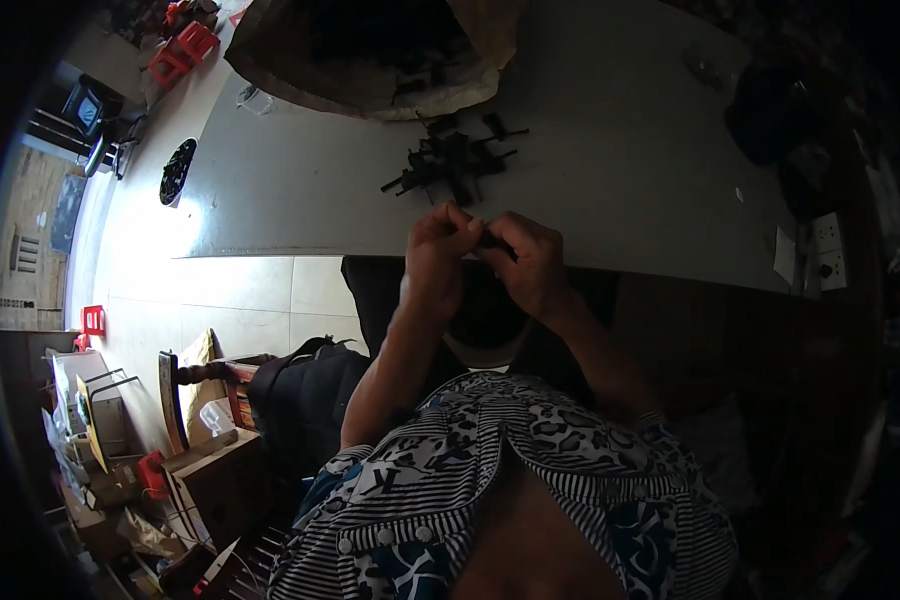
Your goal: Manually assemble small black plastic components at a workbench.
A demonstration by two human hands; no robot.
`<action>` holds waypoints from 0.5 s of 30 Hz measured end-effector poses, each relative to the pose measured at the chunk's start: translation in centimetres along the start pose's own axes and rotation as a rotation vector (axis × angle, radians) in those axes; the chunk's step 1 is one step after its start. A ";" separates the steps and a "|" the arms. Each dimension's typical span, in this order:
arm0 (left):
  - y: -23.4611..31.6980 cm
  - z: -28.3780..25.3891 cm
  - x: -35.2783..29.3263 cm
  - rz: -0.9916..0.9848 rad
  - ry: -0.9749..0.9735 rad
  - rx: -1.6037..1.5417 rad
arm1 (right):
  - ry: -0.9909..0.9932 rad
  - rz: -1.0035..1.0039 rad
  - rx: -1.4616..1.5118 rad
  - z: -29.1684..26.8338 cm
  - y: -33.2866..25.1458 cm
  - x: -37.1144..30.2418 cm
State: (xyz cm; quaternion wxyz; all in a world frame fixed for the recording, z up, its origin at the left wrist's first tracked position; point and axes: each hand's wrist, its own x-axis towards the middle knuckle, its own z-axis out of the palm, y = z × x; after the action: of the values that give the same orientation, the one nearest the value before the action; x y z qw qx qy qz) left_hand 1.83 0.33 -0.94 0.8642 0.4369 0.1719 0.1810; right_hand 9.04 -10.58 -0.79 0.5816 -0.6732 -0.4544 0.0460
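My left hand and my right hand meet at the near edge of the grey table, fingers pinched together. Between the fingertips is a small dark piece, mostly hidden, and its kind cannot be made out. Just beyond my hands lies a loose pile of small black parts, some with thin rod-like ends. Behind the pile, a large pale sack lies with its mouth toward me, and more dark parts show inside it.
The grey table has a dark bulky object at its far right, near a white socket panel. A chair with a dark bag stands at my left, beside cardboard boxes. Red stools stand far left.
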 end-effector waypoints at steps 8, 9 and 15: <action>-2.2 0.3 0.5 0.108 0.111 -0.054 | 0.099 -0.089 -0.287 1.0 -0.1 -0.6; -2.6 0.2 0.6 0.106 0.115 -0.073 | 0.098 -0.090 -0.285 1.0 0.0 -0.6; 0.0 1.5 0.8 -0.005 0.053 0.109 | 0.069 -0.156 -0.301 -1.2 0.3 1.1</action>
State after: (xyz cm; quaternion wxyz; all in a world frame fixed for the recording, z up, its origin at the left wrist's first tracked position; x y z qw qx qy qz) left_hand 3.19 -0.33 -0.18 0.8348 0.4778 0.2054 0.1806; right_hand 10.51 -10.68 -0.11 0.4910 -0.7165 -0.4870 -0.0910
